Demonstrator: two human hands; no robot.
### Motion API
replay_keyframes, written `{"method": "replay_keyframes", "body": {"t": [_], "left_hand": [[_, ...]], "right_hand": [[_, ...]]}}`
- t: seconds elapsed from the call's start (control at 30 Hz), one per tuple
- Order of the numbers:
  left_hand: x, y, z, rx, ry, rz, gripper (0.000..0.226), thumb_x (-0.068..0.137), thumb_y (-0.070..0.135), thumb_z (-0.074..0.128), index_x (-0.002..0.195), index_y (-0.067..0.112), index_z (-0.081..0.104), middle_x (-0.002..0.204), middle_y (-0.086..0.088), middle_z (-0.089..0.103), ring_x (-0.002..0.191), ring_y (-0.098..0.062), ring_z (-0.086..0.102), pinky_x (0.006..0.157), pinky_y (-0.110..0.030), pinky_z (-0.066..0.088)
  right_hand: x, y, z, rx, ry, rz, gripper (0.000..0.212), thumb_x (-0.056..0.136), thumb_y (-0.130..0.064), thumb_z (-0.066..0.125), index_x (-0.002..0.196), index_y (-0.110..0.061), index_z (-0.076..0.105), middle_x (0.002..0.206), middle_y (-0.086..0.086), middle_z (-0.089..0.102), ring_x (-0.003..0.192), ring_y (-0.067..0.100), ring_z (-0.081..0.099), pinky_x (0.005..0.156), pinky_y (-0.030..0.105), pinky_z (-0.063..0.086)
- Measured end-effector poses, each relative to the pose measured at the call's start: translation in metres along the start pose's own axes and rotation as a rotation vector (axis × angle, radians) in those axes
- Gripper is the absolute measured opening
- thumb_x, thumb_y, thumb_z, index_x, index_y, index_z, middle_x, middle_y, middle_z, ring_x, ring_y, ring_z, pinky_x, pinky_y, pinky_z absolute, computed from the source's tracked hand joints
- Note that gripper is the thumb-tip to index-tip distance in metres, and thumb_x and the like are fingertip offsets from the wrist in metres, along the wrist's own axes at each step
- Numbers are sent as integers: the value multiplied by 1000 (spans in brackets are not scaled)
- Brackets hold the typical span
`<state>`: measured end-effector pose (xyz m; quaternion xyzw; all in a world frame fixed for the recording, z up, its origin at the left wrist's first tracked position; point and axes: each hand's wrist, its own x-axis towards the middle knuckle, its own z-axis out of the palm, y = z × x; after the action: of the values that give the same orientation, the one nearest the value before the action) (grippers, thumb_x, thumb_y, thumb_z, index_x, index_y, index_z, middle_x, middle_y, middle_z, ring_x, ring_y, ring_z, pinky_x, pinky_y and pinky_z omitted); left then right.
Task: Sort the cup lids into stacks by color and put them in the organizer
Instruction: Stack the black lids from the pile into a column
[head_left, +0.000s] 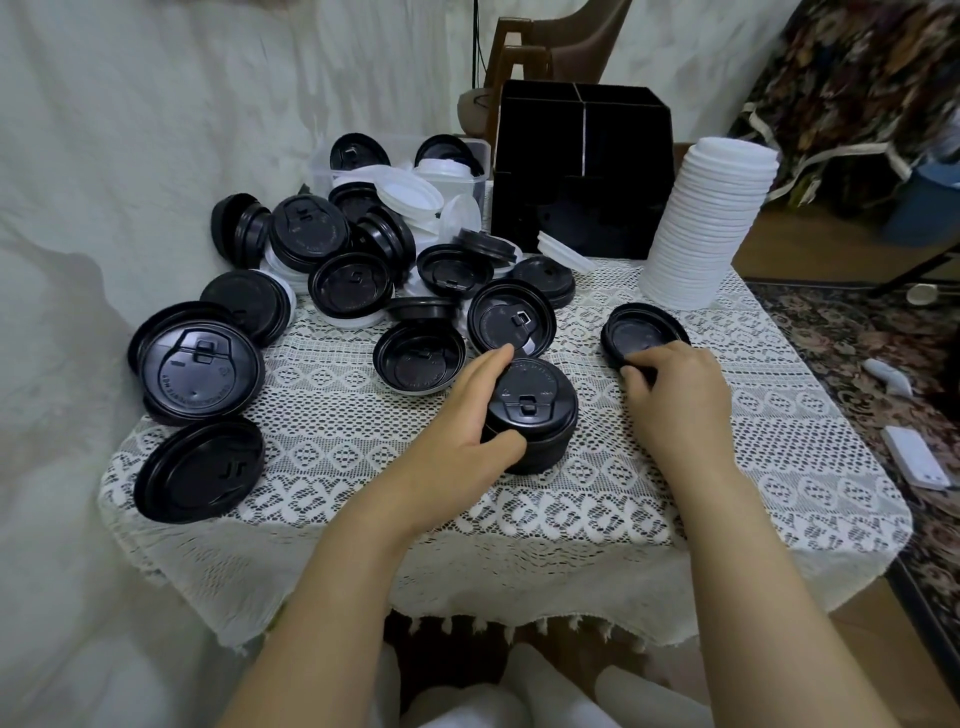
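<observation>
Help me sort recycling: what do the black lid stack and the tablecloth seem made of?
The black lid stack: likely thin moulded plastic, semi-gloss; embossed lettering, soft highlights. The tablecloth: apparently white lace fabric, matte; openwork pattern, fringed hem.

lid pile (363, 260) left — front cloth (519, 514) bare

The organizer (582, 171) is a black, upright box with dividers splitting its open top. Just right of it stands a tall white stack (711, 223), leaning slightly. In front of the organizer a short black stack (535, 415) sits dome-up, sip tab on top, gripped by the left hand (467, 415). Between this stack and the white one a lone lid (644, 332), black, lies upside down, with the right hand (675, 384) curled over its near rim. Left of the organizer sprawls a loose pile (363, 249) of black and white lids, some tilted on edge.
</observation>
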<state>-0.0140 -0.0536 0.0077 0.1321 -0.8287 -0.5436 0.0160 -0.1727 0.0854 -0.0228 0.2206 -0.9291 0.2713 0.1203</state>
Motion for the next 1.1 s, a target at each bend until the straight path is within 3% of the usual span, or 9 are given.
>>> {"method": "replay_keyframes", "body": {"t": [0.23,0.37,0.43,0.57,0.7,0.8,0.93,1.0,1.1], "left_hand": [[0,-1,0,-4,1,1,71,96,17,46,149,45,9,149,37,6,142,2,14,119,-39,20],[1,0,0,-5,1,2,70,96,16,46,149,45,10,149,37,6,141,2,15,119,-37,20],[1,-1,-1,-7,2,1,70,96,16,46,150,44,10,149,36,6,141,2,15,119,-37,21],[1,-1,0,3,3,5,70,96,16,46,151,42,10,150,35,6,141,2,14,119,-37,20],[1,-1,-1,7,8,7,70,96,16,46,150,43,11,150,35,6,141,2,14,119,-38,20],[1,-1,0,7,8,3,70,96,17,46,150,44,11,150,36,5,142,1,13,119,-40,20],[2,-1,0,21,13,5,70,96,17,47,149,44,11,151,34,5,142,2,11,120,-40,18],[1,-1,0,23,16,5,70,96,17,47,149,44,12,152,34,6,142,3,11,120,-39,18],[1,-1,0,20,18,4,69,96,17,47,149,45,12,151,35,6,142,3,12,120,-39,18]], "right_hand": [[-2,-1,-6,179,126,98,17,87,-13,71,100,-4,73,101,10,70,96,28,61,81,30,41],[-4,-10,-24,620,218,171,9,81,-12,77,85,-19,72,85,-7,67,78,7,61,73,12,46],[-5,-13,-34,810,213,226,13,80,-12,78,79,-22,69,78,-7,67,72,4,60,65,13,48],[-14,-10,-41,840,162,302,13,83,-13,75,77,-23,70,70,-7,64,61,0,56,60,13,46],[-25,-10,-60,1115,212,440,18,92,-11,63,78,-21,64,76,-1,64,73,10,62,70,23,55],[-29,-9,-72,1248,-25,603,17,92,-13,55,76,-17,59,80,4,63,72,20,60,66,36,48],[-35,-8,-63,881,-516,599,15,89,-20,51,83,-10,60,80,9,64,73,25,59,64,35,44],[-34,-8,-59,791,-541,580,14,87,-20,50,90,-11,60,80,11,59,74,26,54,63,35,40],[-32,-8,-55,874,-518,591,12,86,-16,47,92,-11,56,81,14,53,73,26,49,65,38,44]]}}
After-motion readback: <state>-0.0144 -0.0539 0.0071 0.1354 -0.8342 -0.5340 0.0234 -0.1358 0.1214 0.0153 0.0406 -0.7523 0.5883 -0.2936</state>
